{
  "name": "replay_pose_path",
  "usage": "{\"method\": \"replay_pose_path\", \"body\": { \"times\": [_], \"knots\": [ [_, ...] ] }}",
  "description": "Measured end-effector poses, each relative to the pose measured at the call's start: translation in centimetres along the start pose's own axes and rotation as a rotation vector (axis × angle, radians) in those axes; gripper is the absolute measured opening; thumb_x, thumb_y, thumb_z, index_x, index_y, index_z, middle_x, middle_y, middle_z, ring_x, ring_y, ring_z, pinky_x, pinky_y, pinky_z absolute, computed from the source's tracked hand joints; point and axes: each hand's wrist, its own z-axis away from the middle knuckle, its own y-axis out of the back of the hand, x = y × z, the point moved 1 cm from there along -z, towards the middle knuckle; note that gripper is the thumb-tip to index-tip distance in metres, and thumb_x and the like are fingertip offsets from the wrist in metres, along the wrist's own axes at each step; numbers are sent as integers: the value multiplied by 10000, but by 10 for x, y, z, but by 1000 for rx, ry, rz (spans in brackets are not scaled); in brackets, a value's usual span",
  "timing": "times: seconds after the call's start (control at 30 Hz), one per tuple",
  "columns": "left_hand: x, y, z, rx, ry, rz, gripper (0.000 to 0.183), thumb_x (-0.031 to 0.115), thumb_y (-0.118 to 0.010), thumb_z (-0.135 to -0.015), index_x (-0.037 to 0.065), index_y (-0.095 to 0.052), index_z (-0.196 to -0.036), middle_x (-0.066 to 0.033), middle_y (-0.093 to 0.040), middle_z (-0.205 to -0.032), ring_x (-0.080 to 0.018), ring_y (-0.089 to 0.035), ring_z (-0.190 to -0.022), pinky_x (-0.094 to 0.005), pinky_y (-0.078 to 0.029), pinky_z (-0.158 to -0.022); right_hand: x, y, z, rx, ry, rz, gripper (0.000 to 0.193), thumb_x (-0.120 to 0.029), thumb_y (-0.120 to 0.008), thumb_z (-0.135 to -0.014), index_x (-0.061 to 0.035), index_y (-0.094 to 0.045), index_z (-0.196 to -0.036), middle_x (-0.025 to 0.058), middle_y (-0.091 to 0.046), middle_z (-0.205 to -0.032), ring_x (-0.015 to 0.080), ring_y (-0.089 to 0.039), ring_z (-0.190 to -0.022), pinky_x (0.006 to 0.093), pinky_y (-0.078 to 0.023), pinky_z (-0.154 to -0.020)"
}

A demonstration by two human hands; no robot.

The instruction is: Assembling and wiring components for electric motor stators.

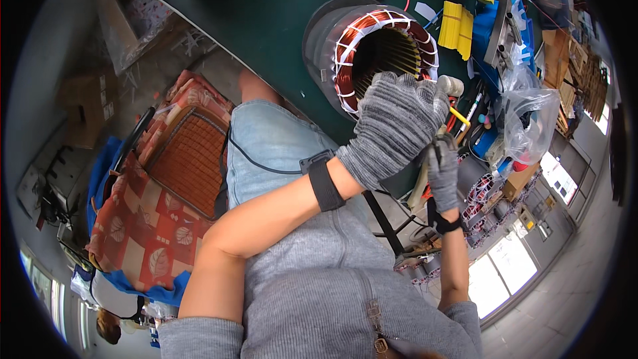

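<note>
- Green bench (266, 20): the motor stator (372, 50) lies on its side here, near the edge closest to my lap, bore facing me. Grey housing, copper windings (352, 33) ringed around the mouth, white lacing tied over them.
- Step in hand, as I judge it: dressing the coil end at the lower right of the bore. To do it well I should keep the housing from rolling, press only on the laced bundle, and keep the tool off the bare enamel so nothing gets nicked.
- My left hand (397, 126), grey knit glove, black wrist strap: fingers spread and lightly curled, laid against the lower right rim of the windings. Resting or pressing, not closed around anything that I can see.
- My right hand (443, 173), same glove: fingers curled tight around a slim dark tool (440, 146), just below my left palm. Its tip is hidden behind the left glove; I cannot tell what it touches.
- Small round-headed mallet (452, 85) sits just beside the stator, right of my left fingertips.
- Yellow strips (457, 26) lie farther back on the bench.
</note>
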Motion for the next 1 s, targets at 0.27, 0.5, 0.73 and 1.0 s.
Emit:
{"method": "replay_pose_path", "body": {
  "times": [0.27,0.5,0.73,1.0],
  "knots": [
    [10,16,-5,214,-276,146,340,221,-570,-658,106,-614,-974,-46,-583,-776,-214,-561,-664,-376,-424,-564,-1,-27,-5,180,-50,-174,538,-147,-627,-741,12,-439,-1220,165,-500,-1164,344,-452,-1097,400,-356,-958],
    [22,34,17,-90,-221,321,214,164,-549,-732,127,-588,-939,-5,-538,-734,-178,-549,-660,-357,-410,-551,-116,96,-18,271,125,-686,462,-430,-631,-761,11,-636,-897,126,-571,-910,225,-552,-863,376,-435,-774],
    [-1,37,24,-164,-142,348,311,195,-603,-702,99,-574,-997,-24,-555,-780,-212,-557,-701,-381,-421,-615,-117,89,-50,-18,-1,-753,351,-407,-635,-780,-56,-647,-775,77,-604,-758,214,-560,-762,343,-437,-688],
    [9,20,35,-67,207,202,658,276,-616,-702,20,-431,-1279,-122,-537,-992,-276,-511,-947,-457,-363,-912,-118,74,-77,-97,92,-386,161,-201,-574,-768,-74,-644,-838,134,-575,-917,280,-554,-862,378,-421,-807]
  ]
}}
